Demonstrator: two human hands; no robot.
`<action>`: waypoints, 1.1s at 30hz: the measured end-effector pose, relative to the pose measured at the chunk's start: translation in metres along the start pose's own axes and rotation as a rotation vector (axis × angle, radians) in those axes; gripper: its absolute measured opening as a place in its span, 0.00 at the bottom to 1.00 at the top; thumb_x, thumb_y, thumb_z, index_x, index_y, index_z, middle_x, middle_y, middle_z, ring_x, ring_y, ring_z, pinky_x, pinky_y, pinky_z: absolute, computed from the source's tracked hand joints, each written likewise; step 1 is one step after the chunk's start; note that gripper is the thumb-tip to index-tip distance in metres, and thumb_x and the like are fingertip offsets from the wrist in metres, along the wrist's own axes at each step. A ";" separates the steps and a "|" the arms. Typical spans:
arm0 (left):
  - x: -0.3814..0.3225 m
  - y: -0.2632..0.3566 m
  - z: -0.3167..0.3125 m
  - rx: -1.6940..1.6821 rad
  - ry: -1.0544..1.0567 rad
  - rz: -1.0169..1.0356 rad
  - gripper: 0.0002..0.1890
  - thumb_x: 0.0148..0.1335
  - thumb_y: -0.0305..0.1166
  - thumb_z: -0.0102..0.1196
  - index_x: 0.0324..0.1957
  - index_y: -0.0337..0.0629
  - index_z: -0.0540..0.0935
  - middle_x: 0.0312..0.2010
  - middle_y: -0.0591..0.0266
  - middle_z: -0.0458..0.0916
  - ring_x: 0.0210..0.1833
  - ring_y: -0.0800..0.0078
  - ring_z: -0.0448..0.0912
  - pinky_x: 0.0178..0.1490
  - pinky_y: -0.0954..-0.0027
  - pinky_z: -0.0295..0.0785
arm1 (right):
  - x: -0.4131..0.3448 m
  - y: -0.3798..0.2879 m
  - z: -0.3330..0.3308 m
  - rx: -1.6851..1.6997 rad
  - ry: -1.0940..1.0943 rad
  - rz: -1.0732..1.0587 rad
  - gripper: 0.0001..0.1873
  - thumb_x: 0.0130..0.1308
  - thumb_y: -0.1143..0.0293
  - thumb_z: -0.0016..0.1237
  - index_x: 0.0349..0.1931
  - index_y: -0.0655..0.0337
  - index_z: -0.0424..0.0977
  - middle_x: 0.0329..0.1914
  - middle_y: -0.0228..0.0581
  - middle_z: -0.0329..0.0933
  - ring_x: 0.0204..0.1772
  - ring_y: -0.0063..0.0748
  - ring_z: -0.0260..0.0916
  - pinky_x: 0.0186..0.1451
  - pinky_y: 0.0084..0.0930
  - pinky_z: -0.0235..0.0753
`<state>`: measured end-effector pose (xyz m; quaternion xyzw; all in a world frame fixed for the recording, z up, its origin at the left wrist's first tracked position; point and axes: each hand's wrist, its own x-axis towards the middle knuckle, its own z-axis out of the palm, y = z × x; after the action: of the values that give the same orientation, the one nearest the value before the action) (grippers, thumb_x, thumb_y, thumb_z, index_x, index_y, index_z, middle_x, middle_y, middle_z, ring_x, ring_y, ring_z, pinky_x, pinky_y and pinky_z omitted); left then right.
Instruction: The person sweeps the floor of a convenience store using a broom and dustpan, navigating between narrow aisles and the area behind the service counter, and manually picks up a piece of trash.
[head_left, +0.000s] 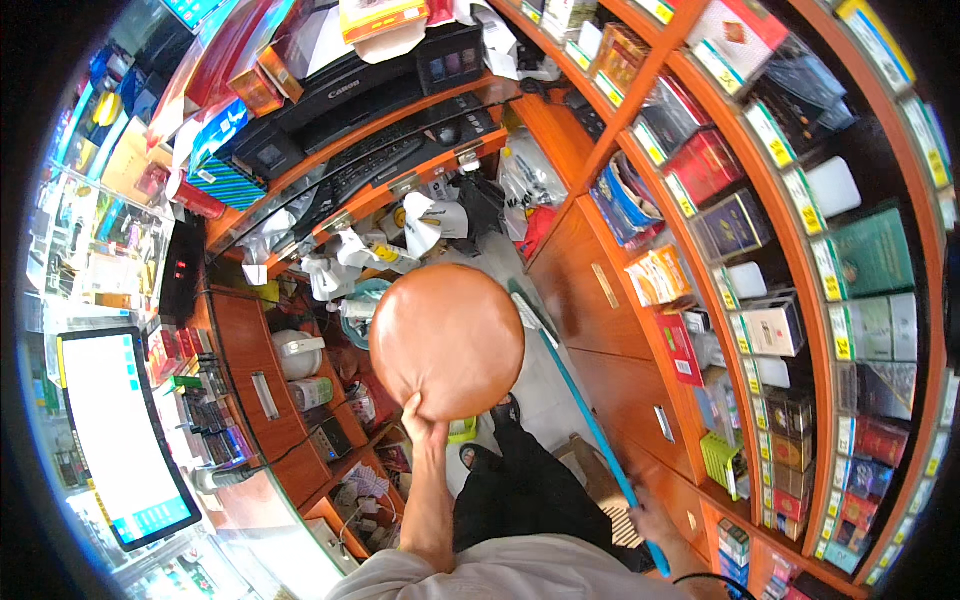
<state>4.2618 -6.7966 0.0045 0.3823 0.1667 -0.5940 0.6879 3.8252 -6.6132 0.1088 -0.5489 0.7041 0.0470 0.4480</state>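
A round stool seat (448, 337) covered in smooth brown leather or leatherette fills the middle of the view; whatever is under it is hidden. My left hand (424, 421) grips its near edge, where the cover wrinkles at the thumb. To the right, a broom with a long blue handle (585, 416) slants from the floor up toward my body. Its pale head (527, 309) rests on the grey floor (536, 367) beyond the seat. Around the upper part of that handle is my right hand (651, 519), slightly blurred.
Wooden cabinets (622, 375) and shelves of small boxes close in the right side. On the left stand a counter with a lit screen (124, 435) and an open shelf (330, 405). A Canon printer (352, 97) sits ahead above a keyboard tray (397, 184). A teal bin (360, 307) is beside the seat.
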 end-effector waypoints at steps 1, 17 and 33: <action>-0.018 0.008 -0.003 0.033 -0.017 0.032 0.36 0.43 0.32 0.58 0.60 0.38 0.67 0.58 0.54 0.71 0.62 0.53 0.67 0.69 0.49 0.56 | 0.011 -0.002 -0.005 0.077 -0.079 0.166 0.14 0.60 0.71 0.43 0.45 0.64 0.71 0.23 0.40 0.71 0.25 0.35 0.69 0.29 0.33 0.69; -0.115 0.041 -0.035 0.115 0.106 -0.025 0.39 0.42 0.30 0.58 0.62 0.37 0.63 0.54 0.53 0.73 0.58 0.54 0.69 0.67 0.52 0.60 | 0.217 -0.184 -0.053 -0.528 -0.164 -0.159 0.18 0.64 0.67 0.40 0.51 0.69 0.68 0.38 0.59 0.77 0.43 0.61 0.75 0.46 0.51 0.73; -0.157 0.065 -0.052 0.099 0.116 0.100 0.40 0.40 0.29 0.56 0.61 0.35 0.63 0.55 0.51 0.72 0.59 0.52 0.69 0.66 0.53 0.62 | 0.304 -0.282 -0.081 -0.592 -0.113 -0.198 0.15 0.60 0.67 0.42 0.44 0.62 0.76 0.48 0.50 0.76 0.53 0.51 0.73 0.54 0.43 0.73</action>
<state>4.2970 -6.6504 0.0993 0.4574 0.1572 -0.5435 0.6860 4.0095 -6.9910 0.0694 -0.7179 0.5769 0.2364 0.3098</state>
